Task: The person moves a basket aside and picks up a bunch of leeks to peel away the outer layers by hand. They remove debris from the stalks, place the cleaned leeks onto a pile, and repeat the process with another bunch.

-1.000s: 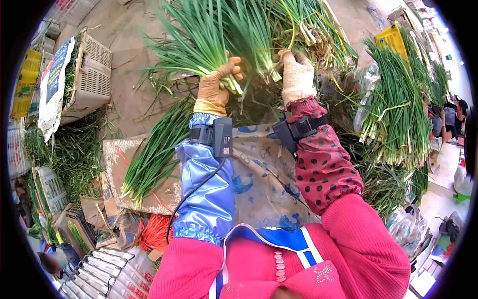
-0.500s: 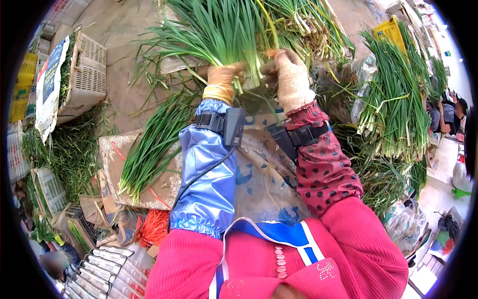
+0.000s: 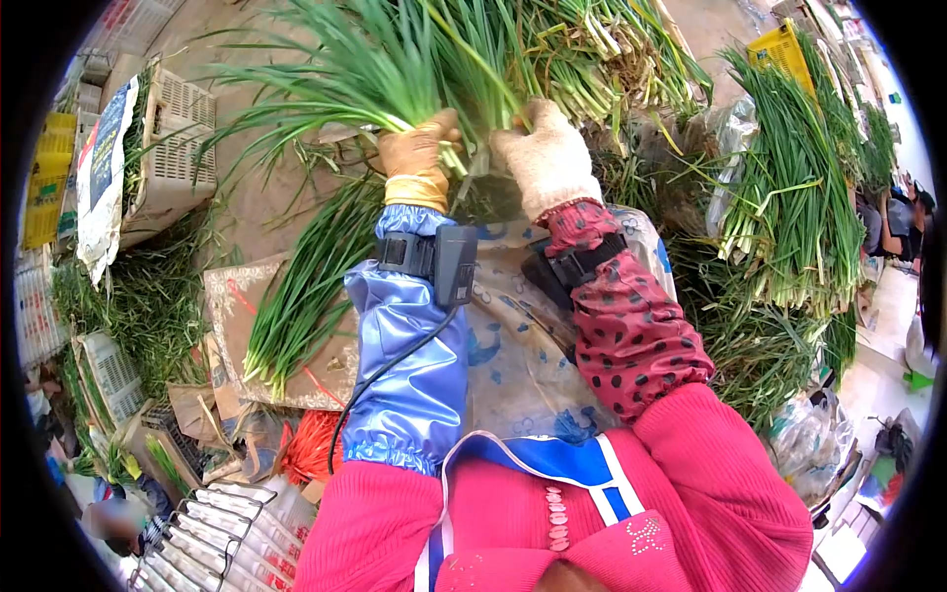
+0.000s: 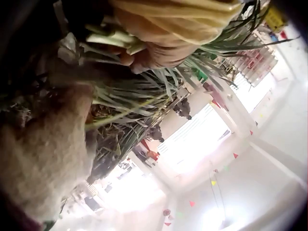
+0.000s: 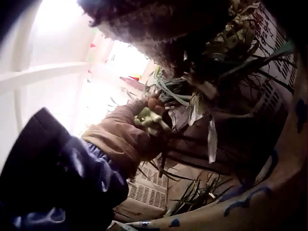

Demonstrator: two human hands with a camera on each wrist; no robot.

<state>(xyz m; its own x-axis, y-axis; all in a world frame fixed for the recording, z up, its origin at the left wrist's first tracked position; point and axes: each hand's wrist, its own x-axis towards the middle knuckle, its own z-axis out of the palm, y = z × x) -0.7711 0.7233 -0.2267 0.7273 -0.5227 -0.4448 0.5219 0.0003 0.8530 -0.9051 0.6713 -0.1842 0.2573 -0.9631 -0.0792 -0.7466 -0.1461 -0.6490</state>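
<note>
My gloved left hand [image 3: 414, 158] grips a bunch of Chinese chives [image 3: 390, 74] low on its pale stems, the long leaves fanning up and to the left. Just below the fingers, the whitish cut ends [image 5: 153, 120] stick out in the right wrist view. Close beside it, my right hand [image 3: 547, 158], in a pale fabric glove, has its fingers curled at the base of more leaves. A yellowish leaf [image 4: 127, 115] runs from its fingertips, pinched there. Those fingertips are partly hidden behind the hand in the head view.
Beyond my hands lies a pile of untrimmed chives [image 3: 617, 59]. A bunch [image 3: 311, 306] rests on patterned cardboard [image 3: 232, 296] at the left. More bunches [image 3: 784, 197] are stacked at the right. A white crate [image 3: 178, 148] stands left; a plastic sheet [image 3: 513, 335] covers my lap.
My right hand has moved left, closer to the left hand. My left hand, still gripping its bunch, has shifted slightly left, and its leaves now spread further that way.
</note>
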